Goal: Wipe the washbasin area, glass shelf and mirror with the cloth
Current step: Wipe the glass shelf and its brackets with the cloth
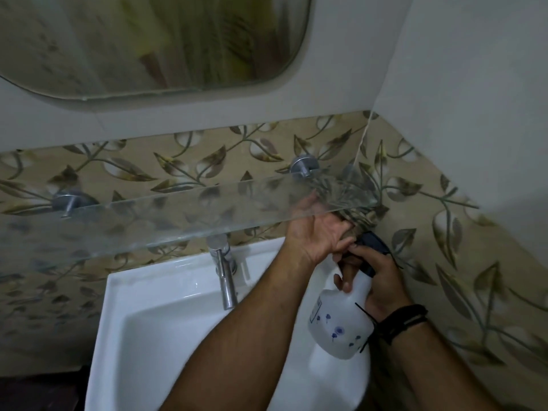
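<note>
A clear glass shelf runs across the patterned tile wall on two metal pegs. Under its right end my left hand grips a striped brownish cloth, pressed against the underside of the glass near the wall corner. My right hand holds a white spray bottle with a dark trigger head, just below and touching the left hand. The white washbasin sits below, with a chrome tap at its back edge. The mirror hangs above, smeared and hazy.
The right wall meets the back wall close to the shelf's right end. Floral tiles cover the band behind the shelf. A metal shelf peg stands just above my left hand. Dark floor lies left of the basin.
</note>
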The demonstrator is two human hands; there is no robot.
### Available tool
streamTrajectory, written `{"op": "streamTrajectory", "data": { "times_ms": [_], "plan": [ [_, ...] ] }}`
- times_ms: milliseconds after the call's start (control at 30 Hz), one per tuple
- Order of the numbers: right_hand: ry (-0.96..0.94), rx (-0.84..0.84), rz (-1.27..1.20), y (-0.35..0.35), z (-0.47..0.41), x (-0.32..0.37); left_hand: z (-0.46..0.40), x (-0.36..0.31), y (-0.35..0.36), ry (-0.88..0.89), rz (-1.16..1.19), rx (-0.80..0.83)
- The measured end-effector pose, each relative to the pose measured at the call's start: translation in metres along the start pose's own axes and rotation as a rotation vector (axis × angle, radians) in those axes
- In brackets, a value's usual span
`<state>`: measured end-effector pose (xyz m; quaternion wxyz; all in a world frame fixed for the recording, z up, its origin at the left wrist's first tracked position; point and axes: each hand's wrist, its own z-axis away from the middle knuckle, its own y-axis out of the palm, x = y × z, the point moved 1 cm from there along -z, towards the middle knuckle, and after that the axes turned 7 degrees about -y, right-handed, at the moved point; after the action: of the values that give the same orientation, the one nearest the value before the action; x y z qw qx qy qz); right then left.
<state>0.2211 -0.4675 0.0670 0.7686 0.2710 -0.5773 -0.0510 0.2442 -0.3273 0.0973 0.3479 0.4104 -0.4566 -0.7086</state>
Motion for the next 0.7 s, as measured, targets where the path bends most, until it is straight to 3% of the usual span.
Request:
{"op": "streamTrajectory", "data": {
  "times_ms": [433, 700],
  "plan": [
    [0.078, 0.031, 0.089, 0.039, 0.019, -0.015, 0.046, -0.023, -0.034, 0.049, -0.045, -0.068],
    [0.106, 0.178, 0.141, 0.102, 0.03, -0.043, 0.139, -0.081, -0.087, 0.201, 0.016, 0.032]
  ]
}}
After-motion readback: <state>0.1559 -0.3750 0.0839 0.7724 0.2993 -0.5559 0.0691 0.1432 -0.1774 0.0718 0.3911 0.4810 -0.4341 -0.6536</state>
